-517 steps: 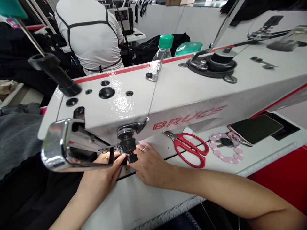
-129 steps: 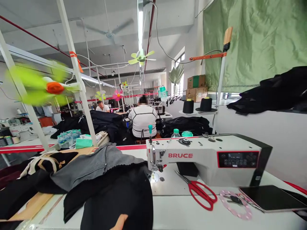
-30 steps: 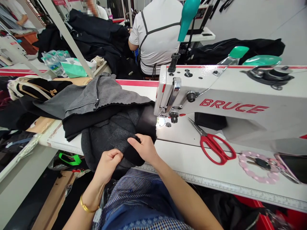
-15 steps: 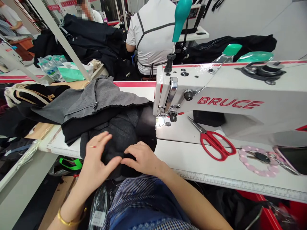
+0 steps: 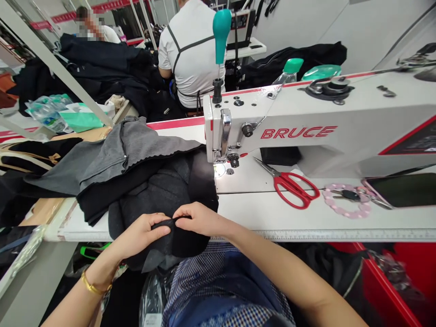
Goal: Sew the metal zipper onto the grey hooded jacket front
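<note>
A black and dark grey garment (image 5: 163,190) lies in folds on the sewing table, its right side close to the needle area. My left hand (image 5: 145,231) is closed on the garment's near edge, thumb below and fingers above. Close beside it, my right hand (image 5: 197,219) pinches the same edge, the two sets of fingertips nearly meeting. A piece of the cloth hangs over the table's front toward my lap. The white sewing machine (image 5: 272,122) stands to the right of the garment, its lamp lighting the needle plate (image 5: 220,170).
Red-handled scissors (image 5: 296,188) lie on the machine bed. Beyond them are a pink beaded ring with keys (image 5: 345,202) and a phone (image 5: 402,190). A ruler strip (image 5: 272,235) runs along the front edge. A co-worker in white (image 5: 197,54) sits behind the machine.
My left hand has moved from open above the cloth to gripping its near edge. My right hand now pinches that edge beside it. The view has turned to the right.
</note>
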A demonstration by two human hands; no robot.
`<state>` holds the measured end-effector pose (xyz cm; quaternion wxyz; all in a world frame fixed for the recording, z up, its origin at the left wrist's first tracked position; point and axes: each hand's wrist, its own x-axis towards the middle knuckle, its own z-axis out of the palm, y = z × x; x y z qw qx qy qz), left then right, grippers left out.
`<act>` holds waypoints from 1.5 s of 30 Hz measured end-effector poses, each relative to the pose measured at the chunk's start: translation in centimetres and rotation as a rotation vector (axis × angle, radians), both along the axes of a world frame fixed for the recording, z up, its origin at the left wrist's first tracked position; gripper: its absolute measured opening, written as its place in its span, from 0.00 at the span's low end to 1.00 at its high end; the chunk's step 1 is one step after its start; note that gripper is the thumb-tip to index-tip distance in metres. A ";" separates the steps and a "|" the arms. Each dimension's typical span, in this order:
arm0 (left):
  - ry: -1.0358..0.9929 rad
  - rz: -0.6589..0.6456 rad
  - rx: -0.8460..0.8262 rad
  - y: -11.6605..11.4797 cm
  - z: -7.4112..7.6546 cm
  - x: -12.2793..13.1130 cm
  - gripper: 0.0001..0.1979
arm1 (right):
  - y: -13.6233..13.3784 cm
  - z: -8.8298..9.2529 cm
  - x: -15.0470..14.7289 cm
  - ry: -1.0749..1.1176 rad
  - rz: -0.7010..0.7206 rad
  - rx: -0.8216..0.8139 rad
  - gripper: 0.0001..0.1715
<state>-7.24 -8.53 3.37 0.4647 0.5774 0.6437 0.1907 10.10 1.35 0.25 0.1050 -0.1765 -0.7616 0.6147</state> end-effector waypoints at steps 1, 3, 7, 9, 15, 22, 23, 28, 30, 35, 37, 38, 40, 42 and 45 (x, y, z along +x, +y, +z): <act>-0.003 0.006 0.004 0.1 -0.1 0.0 0.13 | 0.1 -0.1 0.0 0.004 0.005 -0.024 0.11; -0.014 0.005 0.014 0.3 -0.3 0.0 0.13 | 0.3 -0.2 0.0 0.005 0.011 -0.047 0.11; -0.021 -0.072 0.010 0.5 -0.6 -0.1 0.14 | 0.3 -0.4 0.0 -0.019 0.028 0.000 0.10; -0.016 -0.116 0.006 0.6 -0.6 -0.3 0.13 | 0.3 -0.5 0.0 -0.033 0.046 0.017 0.10; -0.070 -0.156 -0.020 0.9 -0.8 -0.7 0.12 | 0.4 -0.5 -0.1 -0.048 0.069 0.026 0.10; 0.018 -0.191 0.042 0.9 -2.3 -0.2 0.11 | -1.1 -0.5 -0.6 -0.255 -0.041 0.411 0.09; 0.052 -0.203 0.052 0.8 -2.5 0.0 0.11 | -1.4 -0.6 -0.7 -0.291 -0.049 0.480 0.10; 0.235 -0.203 0.074 0.6 -2.8 0.7 0.12 | -1.8 -1.0 -1.0 -0.379 -0.048 0.592 0.12; 0.250 -0.197 0.070 0.7 -2.6 0.6 0.10 | -1.5 -1.0 -1.1 -0.380 -0.032 0.596 0.13; 0.173 -0.155 0.069 1.1 -2.2 -0.4 0.09 | -0.8 -1.0 -1.2 -0.338 -0.015 0.556 0.15; 0.117 -0.112 0.031 1.0 -2.2 -0.9 0.09 | -0.7 -0.9 -1.2 -0.320 -0.019 0.520 0.15; 0.088 -0.088 0.007 0.9 -2.2 -1.0 0.09 | -0.6 -0.9 -1.2 -0.310 -0.016 0.506 0.15; 0.055 -0.061 -0.031 0.9 -2.2 -1.3 0.10 | -0.5 -0.9 -1.2 -0.296 -0.007 0.494 0.14; 0.054 -0.071 -0.050 1.0 -2.1 -1.3 0.10 | -0.5 -0.9 -1.2 -0.298 -0.003 0.496 0.14; 0.083 -0.137 -0.033 1.3 -2.2 -0.8 0.09 | -0.7 -0.8 -1.2 -0.326 -0.017 0.507 0.12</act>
